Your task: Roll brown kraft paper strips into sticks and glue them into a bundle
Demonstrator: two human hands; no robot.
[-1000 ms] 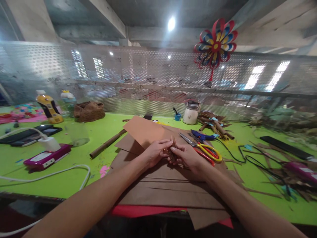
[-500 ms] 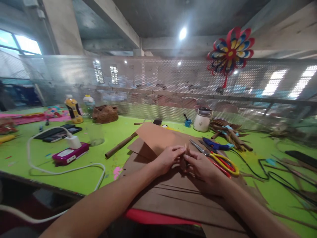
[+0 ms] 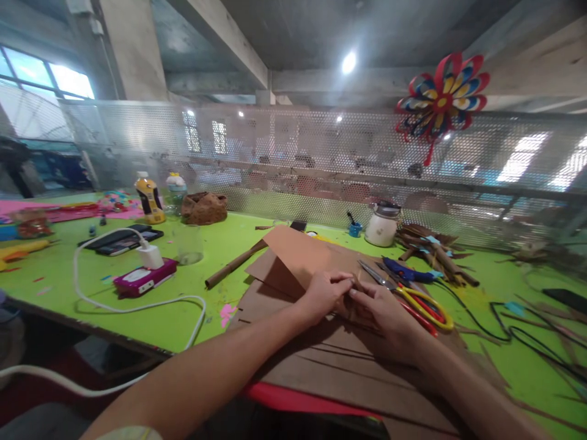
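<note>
My left hand (image 3: 326,293) and my right hand (image 3: 380,308) meet above sheets of brown cardboard (image 3: 312,366). Between their pinched fingers is a small piece of brown paper (image 3: 347,305), partly covered by the fingers. Both hands are closed on it. Behind my left hand, a lighter brown sheet (image 3: 296,250) stands tilted up from the cardboard. Scissors with yellow handles (image 3: 428,311) lie just right of my right hand, over a red-handled tool (image 3: 419,315). A blue glue gun (image 3: 408,272) rests beyond them.
A brown paper tube (image 3: 233,264), a purple power strip (image 3: 144,279) with a white cable, and a clear cup (image 3: 189,245) stand left. At the back are a yellow bottle (image 3: 150,200) and a white jar (image 3: 383,226). Brown scraps (image 3: 433,250) and a black cord (image 3: 499,336) lie right.
The whole scene has shifted slightly right as the view turned left. My hands stay together on the brown paper piece, which is now lower and more covered by the fingers.
</note>
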